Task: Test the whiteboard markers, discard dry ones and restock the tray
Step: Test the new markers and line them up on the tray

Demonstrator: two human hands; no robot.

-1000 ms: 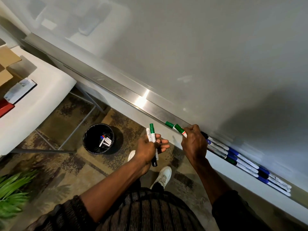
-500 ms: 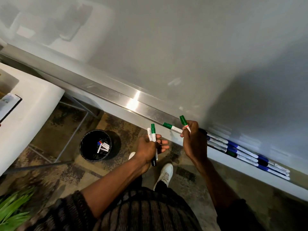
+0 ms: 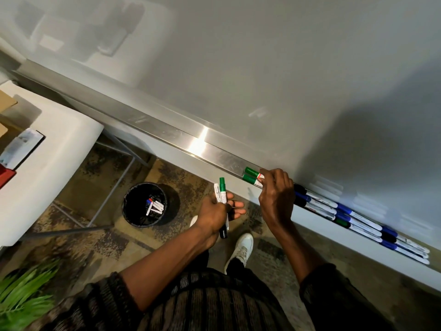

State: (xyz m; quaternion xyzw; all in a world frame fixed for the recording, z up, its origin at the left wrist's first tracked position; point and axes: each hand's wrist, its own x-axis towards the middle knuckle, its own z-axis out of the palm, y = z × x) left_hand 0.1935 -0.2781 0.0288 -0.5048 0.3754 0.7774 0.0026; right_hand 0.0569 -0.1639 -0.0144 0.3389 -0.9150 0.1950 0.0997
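1. The right hand (image 3: pixel 276 199) lies over the metal tray (image 3: pixel 167 132) under the whiteboard (image 3: pixel 262 68). It covers most of the barrels of two markers lying side by side there, so only their green caps and a short length of barrel show.
2. Its fingers are curled, and the fingertips (image 3: pixel 261 176) pinch the upper green marker (image 3: pixel 251 172), which touches the lower green marker (image 3: pixel 249 179). The thumb is hidden.
3. The left hand (image 3: pixel 214 211) hangs in front of the tray and grips a small bundle upright. A green-capped marker (image 3: pixel 223 191) and a white marker (image 3: pixel 217 193) stick up from it, and a black cap (image 3: pixel 223 232) pokes out below. Two of its fingers point out straight past the bundle. I cannot tell whether it holds two markers or three.
4. To the right of the right hand, a row of markers (image 3: pixel 358 218) fills the tray end to end, with blue, black and green caps. The wrist hides the near end of the row, and print on the barrels is too small to read.
5. A round black bin (image 3: pixel 128 211) stands on the floor below the tray, to the left of the left hand. A few discarded markers (image 3: pixel 154 206) lie in it, one of them blue and one red at the tip.
6. At the left, a white worktop (image 3: pixel 59 144) is cut off by the frame. It carries a cardboard box (image 3: pixel 6 103), a flat packet (image 3: pixel 20 146) and something red (image 3: pixel 6 177), all only partly visible.
7. A blurred green plant (image 3: pixel 23 290) fills the lower left corner, and a white shoe (image 3: pixel 241 247) shows between the arms.
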